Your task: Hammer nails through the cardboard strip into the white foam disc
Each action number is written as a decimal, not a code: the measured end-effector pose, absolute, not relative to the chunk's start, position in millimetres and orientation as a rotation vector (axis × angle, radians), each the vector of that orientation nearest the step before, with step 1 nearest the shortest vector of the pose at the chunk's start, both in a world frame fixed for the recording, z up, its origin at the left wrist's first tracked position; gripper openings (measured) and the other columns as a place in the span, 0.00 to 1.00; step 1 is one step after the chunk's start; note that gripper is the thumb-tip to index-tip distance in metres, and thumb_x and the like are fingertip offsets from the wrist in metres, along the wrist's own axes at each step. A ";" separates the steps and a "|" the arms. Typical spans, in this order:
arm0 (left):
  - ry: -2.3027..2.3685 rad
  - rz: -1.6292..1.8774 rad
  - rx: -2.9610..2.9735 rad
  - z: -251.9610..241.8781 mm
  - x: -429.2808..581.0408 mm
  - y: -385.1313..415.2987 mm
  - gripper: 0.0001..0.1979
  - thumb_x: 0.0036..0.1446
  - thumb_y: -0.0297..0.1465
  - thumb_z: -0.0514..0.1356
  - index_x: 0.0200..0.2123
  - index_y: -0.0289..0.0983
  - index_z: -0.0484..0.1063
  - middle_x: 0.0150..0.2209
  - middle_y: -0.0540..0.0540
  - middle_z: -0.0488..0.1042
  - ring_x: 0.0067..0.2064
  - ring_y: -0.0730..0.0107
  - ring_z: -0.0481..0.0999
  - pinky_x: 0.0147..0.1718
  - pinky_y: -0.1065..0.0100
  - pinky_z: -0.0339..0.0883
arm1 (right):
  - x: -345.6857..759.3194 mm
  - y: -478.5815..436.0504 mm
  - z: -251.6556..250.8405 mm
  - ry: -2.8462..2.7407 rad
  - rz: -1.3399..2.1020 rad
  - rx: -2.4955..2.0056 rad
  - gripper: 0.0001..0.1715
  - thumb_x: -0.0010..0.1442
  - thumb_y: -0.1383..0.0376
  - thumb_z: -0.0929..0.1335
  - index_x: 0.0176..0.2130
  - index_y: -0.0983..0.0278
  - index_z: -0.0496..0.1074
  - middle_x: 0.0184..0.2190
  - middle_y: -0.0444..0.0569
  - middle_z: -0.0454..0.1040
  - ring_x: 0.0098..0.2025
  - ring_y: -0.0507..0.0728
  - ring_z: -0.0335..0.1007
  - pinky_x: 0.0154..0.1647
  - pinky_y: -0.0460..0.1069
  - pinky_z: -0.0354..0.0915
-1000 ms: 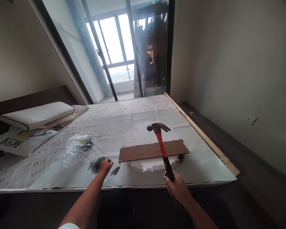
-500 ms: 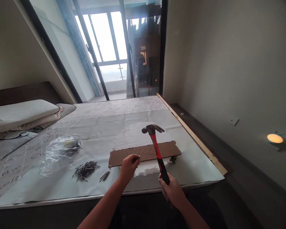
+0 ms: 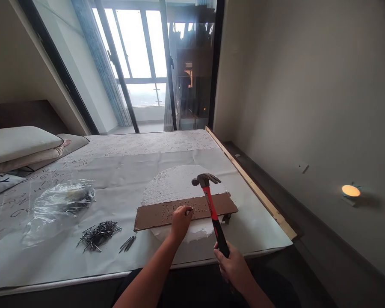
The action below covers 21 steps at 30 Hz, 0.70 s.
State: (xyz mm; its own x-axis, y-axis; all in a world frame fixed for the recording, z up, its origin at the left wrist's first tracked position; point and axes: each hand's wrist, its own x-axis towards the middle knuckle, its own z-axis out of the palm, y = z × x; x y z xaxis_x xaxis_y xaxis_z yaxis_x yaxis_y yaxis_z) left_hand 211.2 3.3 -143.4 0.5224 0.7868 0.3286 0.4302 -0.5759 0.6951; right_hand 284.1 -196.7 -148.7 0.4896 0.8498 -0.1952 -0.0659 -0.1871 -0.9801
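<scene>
Head view, looking down at my two hands over a white foam disc (image 3: 171,189). My right hand (image 3: 233,270) is wrapped firmly around the black lower grip of a red-handled claw hammer (image 3: 211,208), and the steel head sits up over the foam, beyond the far edge of the strip. My left hand (image 3: 180,223) rests just above a cardboard strip (image 3: 157,218), its fingertips (image 3: 188,208) pinched narrowly together at the strip's surface. Whether they hold anything is too small to tell. The strip lies across the near part of the disc, overhanging it at both ends, and its face is dotted with rows of small marks.

Left of the disc, a loose heap of nails (image 3: 99,236) lies on the paper sheet (image 3: 115,169), with a few more nails (image 3: 127,244) just beside it, nearer the strip. Beyond them is a crumpled plastic bag (image 3: 60,209). The sheet covers a mattress (image 3: 147,143), with pillows (image 3: 19,145) at its left end and a wooden batten (image 3: 253,185) along its right edge.
</scene>
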 end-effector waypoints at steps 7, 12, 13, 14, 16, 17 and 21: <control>0.999 0.893 2.210 -143.4 215.3 4.7 0.07 0.51 0.31 0.57 0.29 0.37 0.75 0.29 0.45 0.75 0.32 0.68 0.73 0.33 0.68 0.65 | 284.7 -198.4 -151.2 -0.698 0.976 -1.562 0.16 0.54 0.52 0.63 0.33 0.63 0.61 0.13 0.32 0.51 0.11 0.46 0.46 0.11 0.42 0.48; 1.000 0.902 2.196 -145.6 214.6 5.1 0.08 0.52 0.31 0.56 0.30 0.37 0.75 0.29 0.46 0.75 0.31 0.69 0.72 0.32 0.69 0.65 | 284.4 -199.6 -146.8 -0.723 0.980 -1.564 0.15 0.54 0.53 0.63 0.33 0.62 0.62 0.13 0.32 0.50 0.11 0.46 0.46 0.11 0.42 0.48; 1.003 0.902 2.194 -146.2 214.9 5.4 0.08 0.52 0.31 0.56 0.30 0.37 0.75 0.29 0.46 0.75 0.31 0.69 0.72 0.32 0.69 0.65 | 284.7 -200.1 -146.5 -0.735 0.976 -1.570 0.15 0.54 0.54 0.63 0.33 0.63 0.62 0.13 0.32 0.50 0.11 0.46 0.46 0.11 0.42 0.48; 1.005 0.898 2.194 -146.8 215.2 5.7 0.08 0.52 0.31 0.56 0.30 0.37 0.75 0.30 0.46 0.75 0.31 0.69 0.72 0.33 0.69 0.65 | 285.1 -200.5 -146.4 -0.744 0.971 -1.580 0.15 0.54 0.54 0.63 0.33 0.63 0.62 0.13 0.32 0.50 0.12 0.46 0.47 0.11 0.42 0.49; 1.004 0.885 2.200 -147.7 215.9 6.1 0.08 0.52 0.31 0.56 0.30 0.37 0.74 0.31 0.46 0.75 0.33 0.68 0.73 0.34 0.68 0.65 | 286.1 -201.5 -146.3 -0.750 0.968 -1.598 0.15 0.54 0.53 0.63 0.33 0.63 0.63 0.13 0.33 0.51 0.12 0.46 0.47 0.12 0.42 0.49; 0.999 0.877 2.207 -148.1 216.2 6.2 0.08 0.52 0.31 0.56 0.30 0.37 0.74 0.31 0.45 0.75 0.34 0.67 0.73 0.35 0.68 0.65 | 286.6 -201.9 -146.1 -0.746 0.968 -1.606 0.16 0.53 0.53 0.63 0.33 0.63 0.64 0.13 0.33 0.51 0.12 0.46 0.48 0.12 0.42 0.49; 0.956 0.838 2.247 -150.2 216.6 5.9 0.07 0.53 0.30 0.55 0.30 0.37 0.74 0.33 0.44 0.75 0.36 0.66 0.73 0.36 0.66 0.65 | 286.9 -202.2 -144.2 -0.727 0.986 -1.613 0.17 0.51 0.51 0.64 0.33 0.62 0.64 0.13 0.33 0.53 0.12 0.47 0.48 0.12 0.43 0.50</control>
